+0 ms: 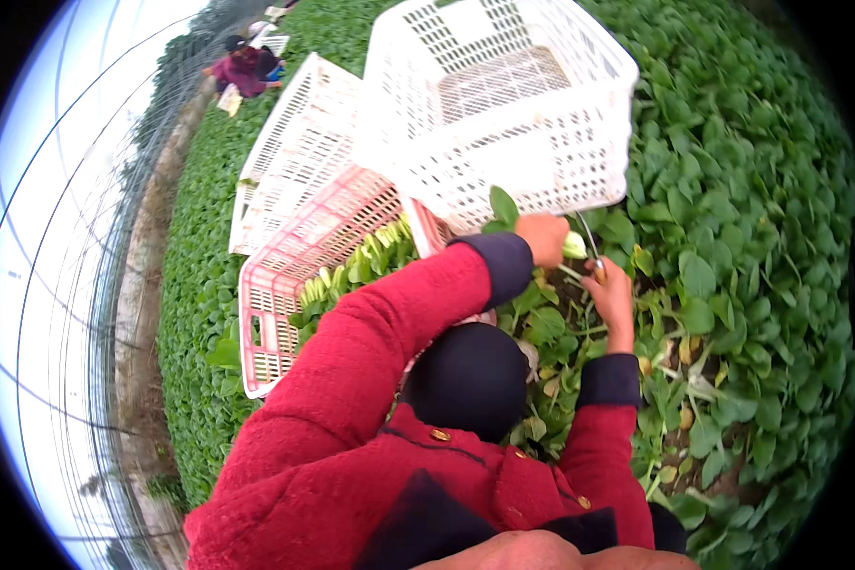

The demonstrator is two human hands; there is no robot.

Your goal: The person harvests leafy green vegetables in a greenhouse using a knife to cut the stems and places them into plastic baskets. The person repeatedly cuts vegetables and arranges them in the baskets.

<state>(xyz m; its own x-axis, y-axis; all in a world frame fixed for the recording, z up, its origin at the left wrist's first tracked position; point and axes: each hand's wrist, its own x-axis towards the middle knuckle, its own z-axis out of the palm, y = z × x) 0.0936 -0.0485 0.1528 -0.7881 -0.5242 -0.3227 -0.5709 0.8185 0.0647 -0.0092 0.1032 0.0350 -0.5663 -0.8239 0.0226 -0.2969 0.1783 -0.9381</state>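
My left hand (543, 239) is closed around a leafy green plant, its leaf showing to the left of the fist. The pale stem base (574, 245) of that plant sticks out on the right. Just beside it, my right hand (610, 293) grips the handle of a knife (600, 271). Its thin, slightly curved metal blade (587, 231) points up past the stem base. A pink and white plastic crate (267, 320) stands left of my arms. Cut greens (360, 260) lie in it in rows, pale stem ends up; my left sleeve hides part of them.
A white perforated crate (491, 160) stands tilted just beyond my hands, and more white crates (299, 149) are to its left. Dense leafy plants (741, 214) grow on the right. Another person (246, 71) crouches far off at upper left, near hooped greenhouse film (50, 249).
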